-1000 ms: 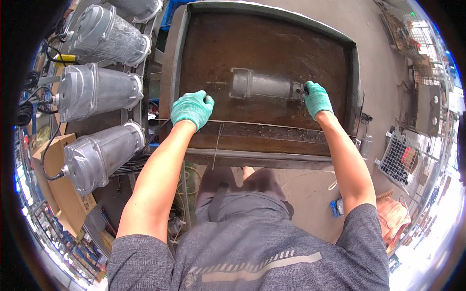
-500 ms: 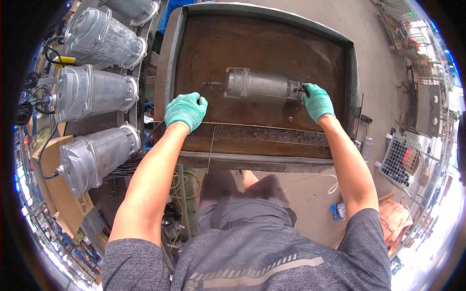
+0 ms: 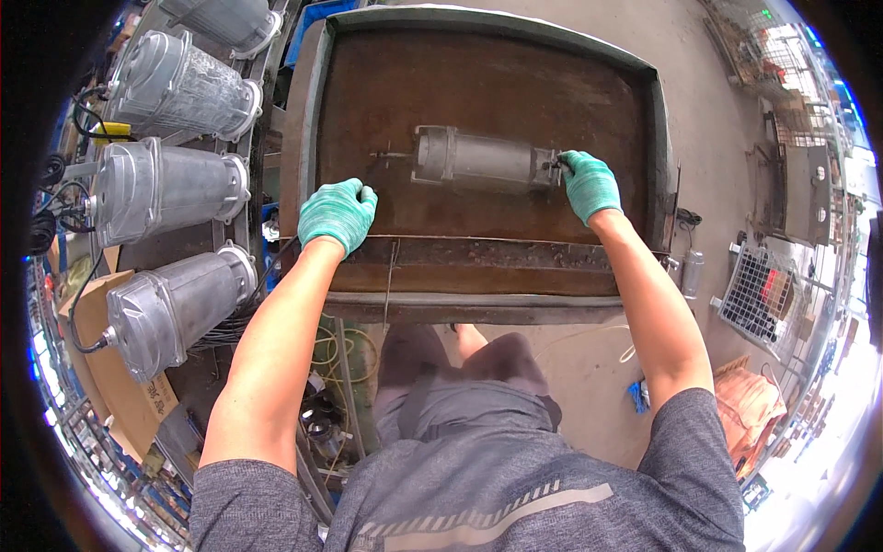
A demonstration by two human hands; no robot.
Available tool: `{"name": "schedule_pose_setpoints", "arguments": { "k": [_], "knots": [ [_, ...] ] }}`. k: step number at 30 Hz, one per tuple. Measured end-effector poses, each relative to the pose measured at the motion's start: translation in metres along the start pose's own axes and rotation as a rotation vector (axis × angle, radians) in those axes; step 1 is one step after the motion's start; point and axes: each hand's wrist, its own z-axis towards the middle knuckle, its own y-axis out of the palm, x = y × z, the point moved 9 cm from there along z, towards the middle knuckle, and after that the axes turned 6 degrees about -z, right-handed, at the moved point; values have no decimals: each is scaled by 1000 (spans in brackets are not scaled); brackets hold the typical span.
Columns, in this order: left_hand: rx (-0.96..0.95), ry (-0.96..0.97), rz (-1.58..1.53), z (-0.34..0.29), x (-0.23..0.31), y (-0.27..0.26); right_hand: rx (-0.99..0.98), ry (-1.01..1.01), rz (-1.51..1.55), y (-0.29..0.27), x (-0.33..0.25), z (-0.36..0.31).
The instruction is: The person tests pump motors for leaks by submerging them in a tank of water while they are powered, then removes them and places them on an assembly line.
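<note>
1. Green gloves (image 3: pixel 593 197) are worn on both hands; the left hand (image 3: pixel 337 217) and the right hand (image 3: pixel 589 182) are set well apart, left and right over a shallow metal tank (image 3: pixel 659 138).

2. The grey metal cylinder (image 3: pixel 492 160) is laid on its side in the tank, between the hands and slightly beyond the left one. Its near end is met by the right fingertips; from its far end, above and beyond the left hand, a thin rod (image 3: pixel 391 155) is pointed leftward.

3. The right fingers are curled together and, as it appears, pinched on the end fitting of the cylinder. The left fingers are bent, with the thumb apart; whether the tank's edge is gripped cannot be told, since the underside is hidden.

4. The step in hand is judged to be the handling of the cylinder by its end within the tank. For the next move, a firm right-hand grip would be called for, with the left hand kept clear of the rod.

5. To the left of the left hand, similar cylinders (image 3: pixel 175 189) are lined up, none touched.

6. No brand can be made out. Dark printing is borne by a cardboard box (image 3: pixel 110 391), beyond the left forearm, too small and slanted to be read. On the shirt (image 3: pixel 460 497), nearer the body than both hands, only pale stripes are clearly shown.
</note>
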Motion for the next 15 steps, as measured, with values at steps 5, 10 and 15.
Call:
{"name": "schedule_pose_setpoints", "arguments": {
  "k": [5,10,15],
  "knots": [
    [7,13,11,1,1,1,-13,-2,8,0,3,1],
    [12,3,10,-1,-1,-1,-17,-1,19,-1,4,2],
    [6,24,10,-1,2,3,56,58,191,-30,16,-15]
  ]
}}
